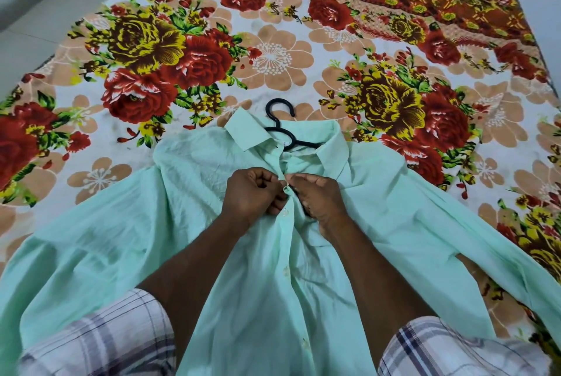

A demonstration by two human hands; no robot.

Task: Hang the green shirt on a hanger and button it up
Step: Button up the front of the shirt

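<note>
Buttoning shirt, laid flat on bed, centre frame.
Hanger sits inside the collar w/ hook poking out at upper centre, so hanging part looks done. Shirt lies face-up, fronts drawn together, prob. so bed backs the cloth while fastening. L hand grip pinches one front edge, R hand grip pinches the other. Fingertips meet at a button high on chest, likely going thru its hole. Lower buttons: can't tell if fastened. No brand, label or writing readable.
</note>
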